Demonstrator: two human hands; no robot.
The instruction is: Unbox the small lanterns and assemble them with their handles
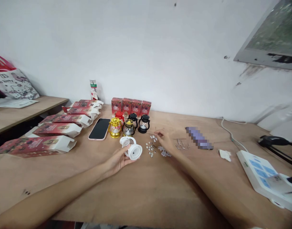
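In my left hand (121, 159) is a small white lantern (134, 152), tipped so that its round base faces me. My right hand (165, 140) hovers over the small white pieces (153, 138) on the table, thumb and fingertips drawn together; whatever they pinch is too small to make out. Several round silver button cells (150, 148) lie between the two hands. Below my right hand is a heap of little white pieces (164, 152). Just beyond the white lantern stand a gold lantern (115, 128), a red lantern (119, 116) and several dark ones, including a black lantern (143, 124).
Red printed boxes (131, 107) stand along the wall, and open cartons (57, 128) lie at left. A phone (99, 128) sits beside the lanterns. Thin metal wire pieces (182, 145), a blurred purple item (198, 138) and a power strip (258, 173) are on the right.
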